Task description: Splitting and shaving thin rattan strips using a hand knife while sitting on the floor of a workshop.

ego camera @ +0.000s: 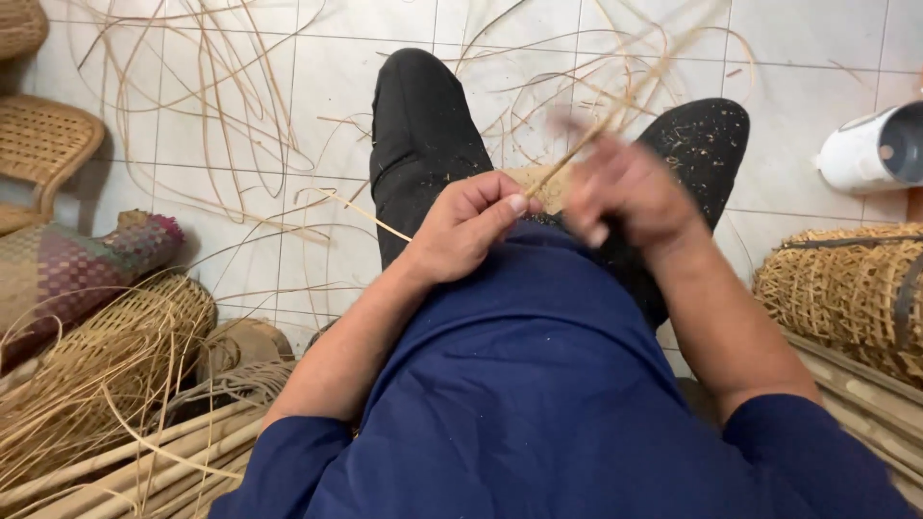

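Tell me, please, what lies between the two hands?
In the head view, a small woven cane piece sits on the lap between the left hand and the blurred right hand.

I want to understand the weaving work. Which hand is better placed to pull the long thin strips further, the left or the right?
Probably the right hand. It is raised and blurred, and the long strips run up from it. The left hand is closed low at the lap, apparently pinching a strip beside the small woven piece.
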